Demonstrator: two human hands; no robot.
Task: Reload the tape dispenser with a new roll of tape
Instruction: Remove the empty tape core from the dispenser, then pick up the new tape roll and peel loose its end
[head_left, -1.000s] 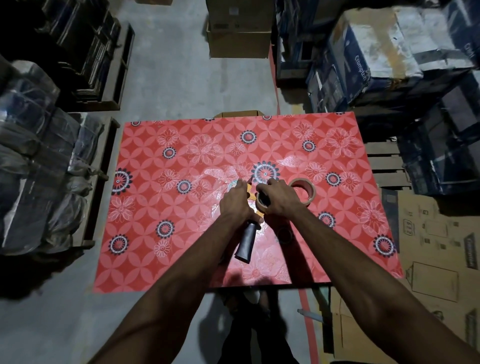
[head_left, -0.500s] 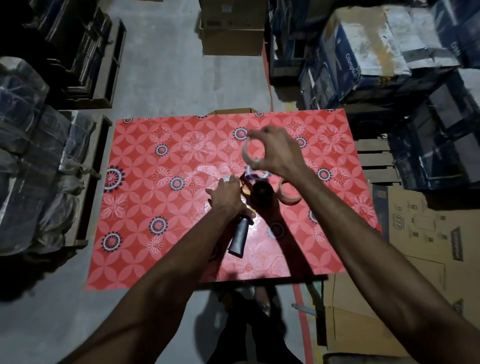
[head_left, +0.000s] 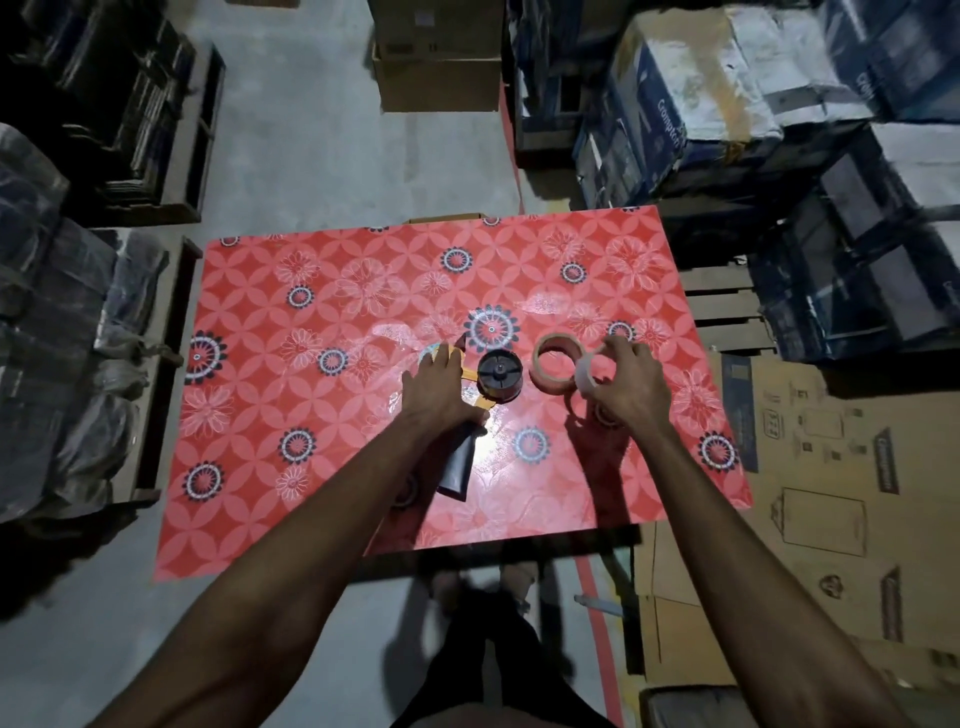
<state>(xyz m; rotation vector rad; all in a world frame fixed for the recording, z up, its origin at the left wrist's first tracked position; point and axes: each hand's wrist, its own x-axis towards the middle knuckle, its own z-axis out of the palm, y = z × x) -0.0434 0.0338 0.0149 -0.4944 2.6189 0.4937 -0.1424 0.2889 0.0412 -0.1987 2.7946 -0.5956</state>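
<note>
One tape dispenser (head_left: 480, 387) at frame centre pinned by left hand (head_left: 439, 387), right hand (head_left: 626, 384) pinching one pale empty ring (head_left: 586, 375), one brown tape roll (head_left: 553, 362) on red surface (head_left: 311, 415).

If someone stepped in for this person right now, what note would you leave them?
Left hand: pressing the dispenser flat on the table; its black hub is bare.
Right hand: holding the empty core just right of the hub, beside the new roll.
Done: old core is off.
Left: put the core down, seat the new roll on the hub, thread the tape.
</note>
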